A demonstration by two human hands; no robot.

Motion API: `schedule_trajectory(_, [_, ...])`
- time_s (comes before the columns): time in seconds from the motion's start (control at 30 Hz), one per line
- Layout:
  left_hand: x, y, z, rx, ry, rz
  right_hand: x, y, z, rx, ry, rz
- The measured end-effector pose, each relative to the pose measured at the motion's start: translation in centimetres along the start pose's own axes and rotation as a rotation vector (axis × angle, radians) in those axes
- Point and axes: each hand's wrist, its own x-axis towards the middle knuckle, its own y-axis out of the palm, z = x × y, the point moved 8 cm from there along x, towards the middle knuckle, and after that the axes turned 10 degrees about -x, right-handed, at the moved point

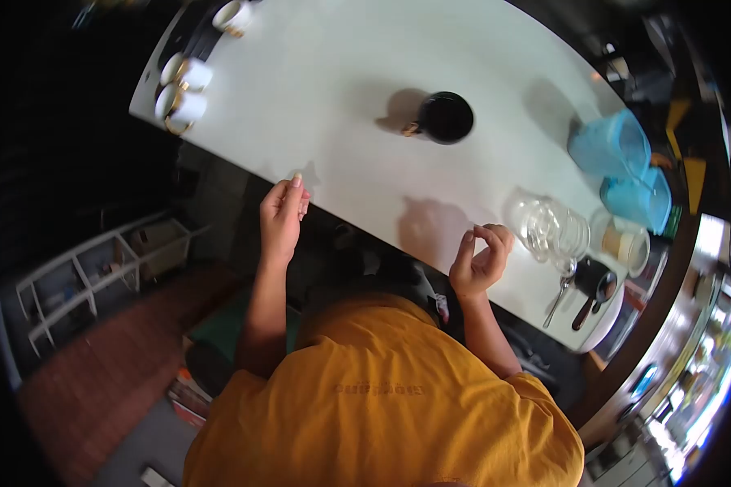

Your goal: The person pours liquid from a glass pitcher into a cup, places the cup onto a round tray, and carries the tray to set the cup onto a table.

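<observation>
My left hand (283, 213) is over the near edge of the white table (317, 105), its fingers curled in and the thumb resting against them; nothing shows in it. Farther right, my right hand (482, 258) hovers by the same edge, thumb and forefinger brought together in a pinch, with nothing visible between them. A black cup (447, 118) with a gold handle stands upright beyond both hands, touched by neither. Just right of my right hand are clear glass vessels (548, 229).
White cups with gold handles (183, 105) stand at the table's far left by a dark tray. On the right are two blue translucent containers (611, 144), a clear jar (625, 245), a metal spoon (557, 300) and a black-handled utensil (583, 312). Shelving (89, 280) stands at lower left.
</observation>
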Motion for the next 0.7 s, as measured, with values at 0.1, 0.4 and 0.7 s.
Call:
schedule_trajectory(0.1, [-2.0,-5.0,-0.9,-0.039,0.057,-0.099,0.9,3.2,2.1,0.095,-0.044,0.059])
schedule_trajectory(0.4, [-14.6,-23.7,0.7,-0.072,0.144,-0.499,-2.8,12.4,13.4,0.453,-0.247,0.319])
schedule_trajectory(0.7, [-36.5,-41.5,5.6,-0.151,0.087,-0.949,-17.9,19.6,32.7,0.806,-0.171,0.689])
